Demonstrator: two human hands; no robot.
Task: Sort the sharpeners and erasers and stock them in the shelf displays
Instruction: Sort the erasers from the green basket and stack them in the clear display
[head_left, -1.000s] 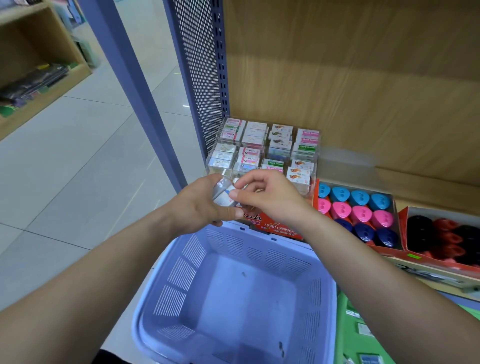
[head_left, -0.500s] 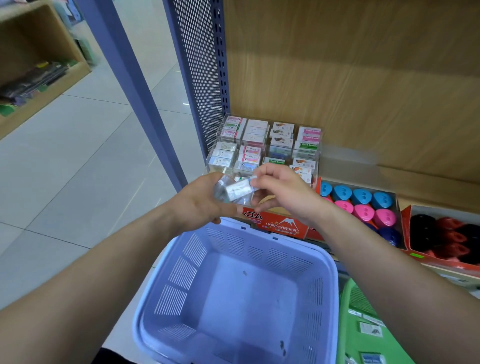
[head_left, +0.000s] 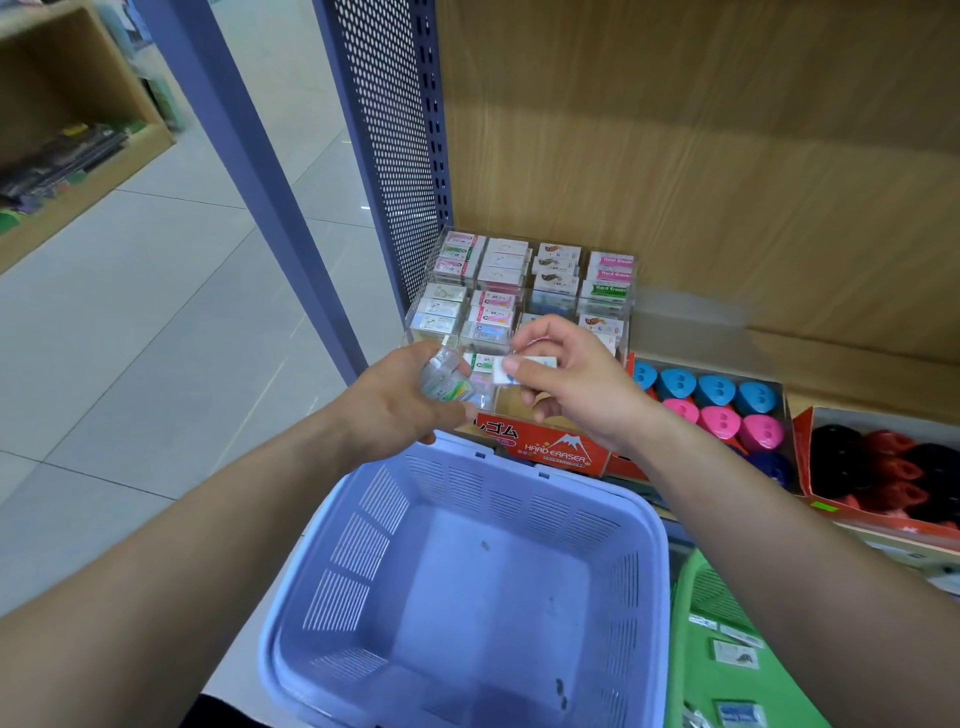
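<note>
A wooden shelf (head_left: 727, 343) with a wood-grain back panel and a perforated blue side panel (head_left: 387, 130) fills the upper right of the view, and a lilac plastic basket (head_left: 363, 525) sits below it, nothing visible inside but a few specks. Beside the basket on the right lies a green basket (head_left: 691, 649) with a few small packets in it. On the shelf, a clear acrylic display (head_left: 524, 291) divided into compartments holds rows of wrapped erasers; in front of it stands a red carton (head_left: 556, 449) printed "HARD ERASER". To the right, a tray of sharpeners (head_left: 719, 410) shows blue ones at the back, pink in the middle and dark blue at the front, and a further red box (head_left: 883, 467) holds black and red ones. The left hand (head_left: 395, 405) is closed around a small bunch of wrapped erasers (head_left: 444, 382), just above the carton. The right hand (head_left: 576, 384) pinches a single white eraser (head_left: 514, 369) between thumb and forefinger, held over the front of the acrylic display, close to the left hand's bunch.
</note>
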